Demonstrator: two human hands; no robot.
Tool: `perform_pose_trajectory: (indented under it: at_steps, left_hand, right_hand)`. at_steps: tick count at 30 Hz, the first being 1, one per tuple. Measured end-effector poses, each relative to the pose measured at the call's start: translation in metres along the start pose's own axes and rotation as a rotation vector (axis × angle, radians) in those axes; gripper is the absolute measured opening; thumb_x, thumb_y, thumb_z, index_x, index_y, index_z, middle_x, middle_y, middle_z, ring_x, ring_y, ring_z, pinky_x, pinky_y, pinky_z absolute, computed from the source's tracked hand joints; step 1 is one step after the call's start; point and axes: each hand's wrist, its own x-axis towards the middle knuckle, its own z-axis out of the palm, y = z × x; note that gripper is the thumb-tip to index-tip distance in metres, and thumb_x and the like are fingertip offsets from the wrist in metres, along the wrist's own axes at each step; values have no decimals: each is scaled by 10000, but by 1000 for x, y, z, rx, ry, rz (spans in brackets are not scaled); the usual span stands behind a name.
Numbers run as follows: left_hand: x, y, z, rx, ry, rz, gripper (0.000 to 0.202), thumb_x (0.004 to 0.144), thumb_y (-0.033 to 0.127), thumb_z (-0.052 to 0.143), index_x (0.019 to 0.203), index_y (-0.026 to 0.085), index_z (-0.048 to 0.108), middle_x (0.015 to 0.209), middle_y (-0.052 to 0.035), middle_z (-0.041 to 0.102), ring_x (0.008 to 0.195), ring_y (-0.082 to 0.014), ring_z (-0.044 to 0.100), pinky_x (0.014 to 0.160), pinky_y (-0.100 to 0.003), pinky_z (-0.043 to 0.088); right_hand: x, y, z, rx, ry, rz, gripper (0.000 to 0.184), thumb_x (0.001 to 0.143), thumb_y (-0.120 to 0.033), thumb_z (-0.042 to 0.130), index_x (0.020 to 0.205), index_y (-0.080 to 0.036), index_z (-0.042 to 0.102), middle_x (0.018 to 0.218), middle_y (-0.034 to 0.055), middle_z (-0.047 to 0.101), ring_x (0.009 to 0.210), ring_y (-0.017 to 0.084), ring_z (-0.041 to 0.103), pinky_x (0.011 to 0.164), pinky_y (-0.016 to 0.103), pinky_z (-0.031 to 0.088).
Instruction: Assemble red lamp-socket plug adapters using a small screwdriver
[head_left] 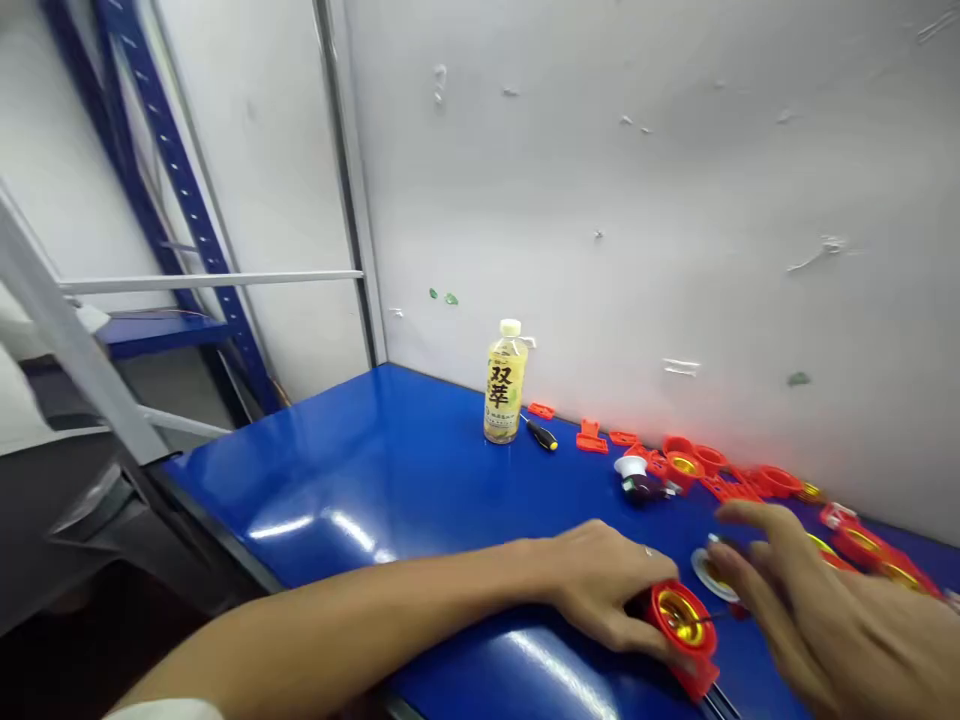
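Note:
My left hand [600,580] lies low over the blue table, its fingers closed around a red lamp socket [694,665] with a brass-coloured threaded inside facing up. Two dark wires or rods come out below the socket. On the right, my right hand [832,610] is blurred and curled around a screwdriver. Its thin shaft [714,616] reaches into the socket opening, while the fingers mostly hide the handle. Just beyond the right fingers is a white round piece [709,575], partly covered.
Red plastic parts and sockets [772,480] line the wall's foot. Near them are a white-and-dark piece [637,480], a black-and-yellow screwdriver [540,434] and a yellow drink bottle [504,390]. The blue table [337,450] meets a white wall; a metal frame [82,350] stands left.

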Motion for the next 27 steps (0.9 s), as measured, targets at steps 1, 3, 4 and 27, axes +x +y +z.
perform_pose_trajectory:
  at_steps: [1, 3, 4, 27]
  left_hand:
    - [0, 0, 0, 20, 22, 6, 422, 858, 591, 664, 851, 218, 469, 846, -11, 678, 699, -176, 662, 509, -251, 326]
    - [0, 1, 0, 64, 75, 3, 440, 838, 600, 692, 831, 212, 486, 828, -13, 680, 662, -172, 647, 509, -264, 311]
    - [0, 1, 1, 88, 114, -17, 448, 831, 606, 697, 815, 211, 485, 794, -8, 672, 629, -169, 631, 494, -271, 293]
    - [-2, -1, 10, 384, 416, 42, 347, 958, 520, 530, 862, 188, 560, 749, -20, 675, 568, -192, 605, 532, -331, 340]
  right_hand:
    - [4, -3, -6, -71, -32, 45, 316, 1042, -451, 347, 1053, -218, 559, 387, -73, 480, 266, 212, 508, 281, 299, 303]
    - [10, -7, -13, -34, -43, 88, 283, 1060, -381, 315, 1084, -214, 542, 444, -66, 546, 305, 193, 545, 320, 281, 323]
    - [12, -8, -16, 34, -43, 75, 279, 1063, -357, 304, 1141, -206, 525, 492, -60, 590, 324, 179, 558, 335, 274, 334]
    - [22, -18, -27, 30, -52, 85, 239, 1070, -296, 338, 1023, -178, 541, 454, -74, 534, 303, 135, 454, 408, 289, 194]
